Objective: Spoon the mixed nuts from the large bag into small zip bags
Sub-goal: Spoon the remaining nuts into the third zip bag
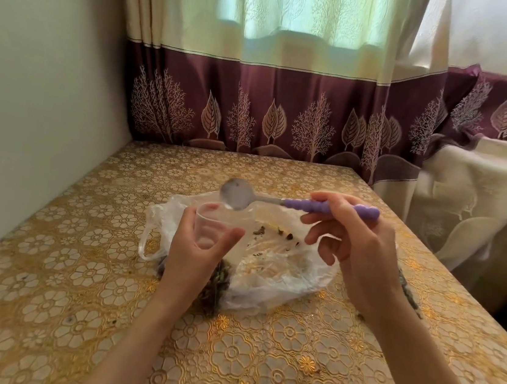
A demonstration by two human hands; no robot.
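One spoon (239,194) in right hand (354,245); one small zip bag (209,228) in left hand (197,245).

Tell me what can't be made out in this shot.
Head view:
- small zip bag: lower part hidden behind the left hand.
- spoon bowl: looks empty, too blurred to be sure.
- nuts: kinds unreadable through crinkled large bag.
- spoon handle middle: covered by right hand.

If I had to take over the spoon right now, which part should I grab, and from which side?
Take the purple handle; probably best at its free end toward the right, coming from the right. The spoon lies roughly level, bowl to the left over the small zip bag in the left hand. The right hand pinches the handle's middle.
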